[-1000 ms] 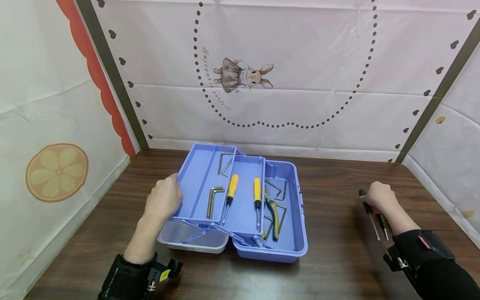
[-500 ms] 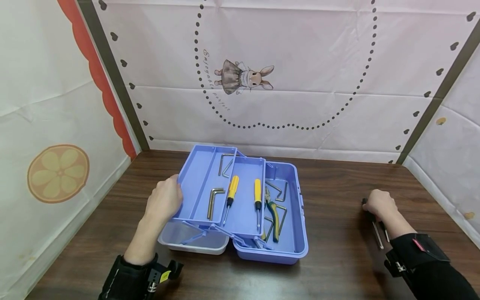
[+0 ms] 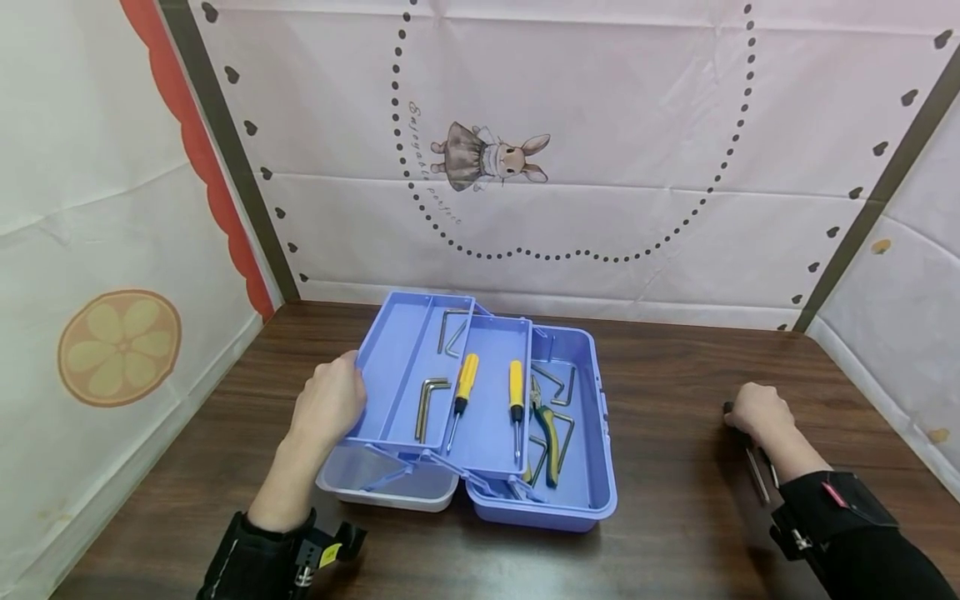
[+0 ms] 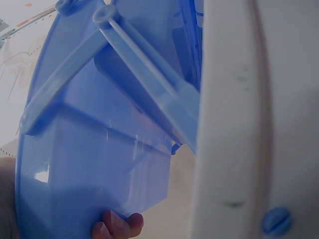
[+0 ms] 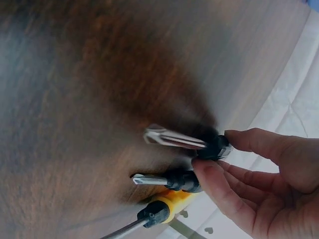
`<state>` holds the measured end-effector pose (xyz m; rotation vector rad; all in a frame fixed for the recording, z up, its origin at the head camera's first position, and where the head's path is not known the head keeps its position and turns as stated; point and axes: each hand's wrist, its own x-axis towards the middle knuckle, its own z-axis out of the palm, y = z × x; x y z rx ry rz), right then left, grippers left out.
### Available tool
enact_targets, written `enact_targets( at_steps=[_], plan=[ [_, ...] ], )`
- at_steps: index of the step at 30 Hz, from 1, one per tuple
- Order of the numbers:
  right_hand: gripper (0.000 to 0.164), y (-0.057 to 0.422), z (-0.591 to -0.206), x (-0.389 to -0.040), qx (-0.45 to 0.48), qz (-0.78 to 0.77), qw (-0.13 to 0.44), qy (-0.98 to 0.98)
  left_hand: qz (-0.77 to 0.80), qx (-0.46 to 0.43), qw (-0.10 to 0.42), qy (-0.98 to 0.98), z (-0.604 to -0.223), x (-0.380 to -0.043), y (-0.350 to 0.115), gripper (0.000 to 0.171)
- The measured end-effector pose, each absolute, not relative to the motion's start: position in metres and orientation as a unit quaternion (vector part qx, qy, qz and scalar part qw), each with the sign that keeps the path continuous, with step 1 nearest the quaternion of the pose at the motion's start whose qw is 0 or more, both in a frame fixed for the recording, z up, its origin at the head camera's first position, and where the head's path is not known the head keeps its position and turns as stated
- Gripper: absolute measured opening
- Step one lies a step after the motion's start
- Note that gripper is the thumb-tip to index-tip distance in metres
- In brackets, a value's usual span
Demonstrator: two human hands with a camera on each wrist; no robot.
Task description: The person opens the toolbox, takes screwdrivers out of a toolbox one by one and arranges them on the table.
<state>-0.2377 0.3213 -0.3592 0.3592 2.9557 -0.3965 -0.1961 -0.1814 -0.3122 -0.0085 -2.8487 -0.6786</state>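
In the head view, a blue toolbox (image 3: 577,514) stands with its trays fanned out to the left. My left hand (image 3: 327,402) grips the left edge of its upper tray (image 3: 405,337); fingertips (image 4: 118,225) show under that tray in the left wrist view. At the right of the table, my right hand (image 3: 761,411) pinches a black-handled screwdriver (image 5: 216,147) between thumb and fingers, its shaft close over the wood. Below it in the right wrist view are a second black-handled screwdriver (image 5: 182,180) and a yellow-and-black screwdriver (image 5: 174,203).
Two yellow screwdrivers (image 3: 467,377) and several hex keys (image 3: 424,408) lie in the trays. Green-and-yellow pliers (image 3: 550,442) and more hex keys rest in the box's base. A translucent lid (image 3: 386,492) lies beneath the left tray. White cloth walls (image 3: 637,208) surround the wooden table (image 3: 660,467).
My right hand has come slightly nearer with the screwdriver, and its forearm now hides more of the tools beside it. My left hand stays on the tray.
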Motion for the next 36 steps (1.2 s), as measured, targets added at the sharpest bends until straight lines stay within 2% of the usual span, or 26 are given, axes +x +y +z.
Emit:
enact_targets(
  at_steps=[10, 14, 19, 27, 30, 36],
  plan=[
    [0.029, 0.309, -0.334, -0.235, 0.114, -0.123, 0.081, 0.983, -0.23, 0.005, 0.098, -0.968, -0.311, -0.195, -0.18, 0.034],
    [0.032, 0.291, -0.314, -0.237, 0.083, -0.12, 0.053, 0.988, -0.228, 0.007, 0.097, -0.969, -0.31, -0.194, -0.18, 0.034],
    [0.029, 0.255, -0.289, -0.239, 0.014, -0.116, -0.01, 0.993, -0.228, 0.007, 0.099, -0.969, -0.311, -0.194, -0.181, 0.033],
    [0.021, 0.182, -0.267, -0.237, -0.078, -0.127, -0.07, 0.986, -0.228, 0.007, 0.104, -0.968, -0.312, -0.195, -0.181, 0.033],
    [0.02, 0.155, -0.261, -0.236, -0.106, -0.136, -0.08, 0.982, -0.228, 0.007, 0.103, -0.968, -0.312, -0.195, -0.181, 0.034],
    [0.019, 0.106, -0.255, -0.235, -0.144, -0.16, -0.05, 0.975, -0.23, 0.005, 0.102, -0.968, -0.311, -0.195, -0.181, 0.033]
  ],
)
